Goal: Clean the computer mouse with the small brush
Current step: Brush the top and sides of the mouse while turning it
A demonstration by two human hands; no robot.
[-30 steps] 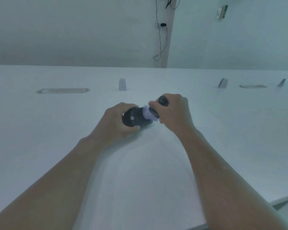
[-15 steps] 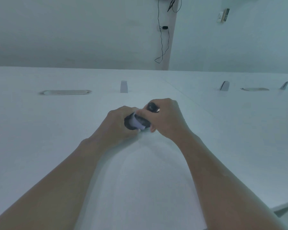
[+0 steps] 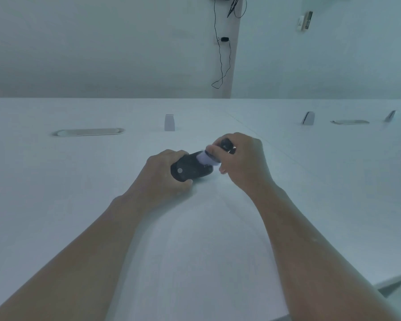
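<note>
1. Mouse [image 3: 190,171]: a black computer mouse is seen near the middle of the white table [image 3: 56,181], lying across the view with a small pale round mark on its near-left end.
2. The mouse is gripped at its left end by the left hand [image 3: 162,179], whose fingers are curled closed around the body, with the thumb tucked at the near edge.
3. A small brush [image 3: 210,158] is held by the right hand [image 3: 241,163]; its pale bristle head is pressed against the far-right upper part of the mouse, and its dark handle end is seen protruding above the knuckles.
4. The fingers of the right hand are wrapped closed around the brush handle, so most of the handle is hidden.
5. Whether the mouse is resting on the table or lifted just off it cannot be told.
6. Both bare forearms are stretched forward from the near edge, meeting at the mouse.
7. Farther back on the table, an oval cable slot [image 3: 87,132] is set to the left and a small white upright block [image 3: 169,122] is placed behind the hands.
8. A black cable [image 3: 221,61] is seen hanging on the wall beyond.
</note>
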